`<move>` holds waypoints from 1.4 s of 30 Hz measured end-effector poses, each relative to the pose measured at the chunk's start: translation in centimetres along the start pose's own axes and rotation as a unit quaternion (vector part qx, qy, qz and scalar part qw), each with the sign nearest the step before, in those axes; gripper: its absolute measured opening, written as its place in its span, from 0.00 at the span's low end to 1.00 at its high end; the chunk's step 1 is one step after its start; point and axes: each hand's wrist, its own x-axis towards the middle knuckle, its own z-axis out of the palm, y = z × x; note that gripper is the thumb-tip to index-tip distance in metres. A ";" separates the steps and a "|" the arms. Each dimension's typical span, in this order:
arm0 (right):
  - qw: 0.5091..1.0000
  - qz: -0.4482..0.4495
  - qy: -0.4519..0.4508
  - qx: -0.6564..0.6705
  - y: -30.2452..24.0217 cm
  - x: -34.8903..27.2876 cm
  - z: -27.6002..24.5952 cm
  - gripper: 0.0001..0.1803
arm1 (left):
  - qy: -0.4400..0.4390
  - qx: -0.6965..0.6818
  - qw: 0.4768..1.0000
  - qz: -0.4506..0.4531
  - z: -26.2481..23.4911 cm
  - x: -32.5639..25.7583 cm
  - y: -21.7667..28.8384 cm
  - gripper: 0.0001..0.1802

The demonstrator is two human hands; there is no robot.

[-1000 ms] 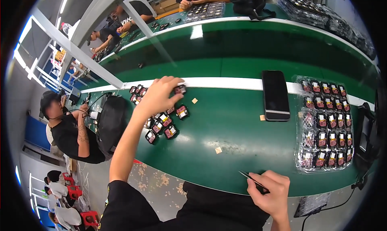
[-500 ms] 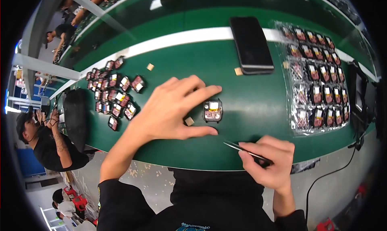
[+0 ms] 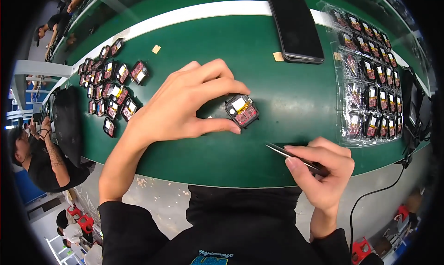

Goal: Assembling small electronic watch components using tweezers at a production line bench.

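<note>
Now pinching black-cased circuit-board module [image 3: 242, 111] between thumb and forefinger of left hand [image 3: 182, 105] | gripping tweezers [image 3: 277, 149] in right hand [image 3: 326, 172], right of that pinch, apart from module | seemingly positioning it; likely needing steady hold next

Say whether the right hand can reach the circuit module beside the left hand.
Probably yes: the right hand holds a pointed tool, and only green tabletop lies between its tip and the circuit module; the left hand is opposite.

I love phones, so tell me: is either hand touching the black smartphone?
No, the black smartphone lies on the green workbench, apart from the left hand and right hand.
</note>
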 end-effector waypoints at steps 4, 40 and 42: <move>1.000 0.000 0.004 0.019 0.1 0.1 -0.1 0.12 | -0.001 -0.007 1.000 -0.012 0.0 0.1 0.3 0.35; 0.979 -0.113 0.023 -0.168 0.5 1.7 1.7 0.16 | 0.010 -0.060 0.998 0.017 2.1 0.0 2.1 0.35; 0.977 -0.130 0.021 -0.170 0.6 1.8 1.9 0.17 | 0.006 -0.058 0.998 0.011 2.0 0.0 2.1 0.34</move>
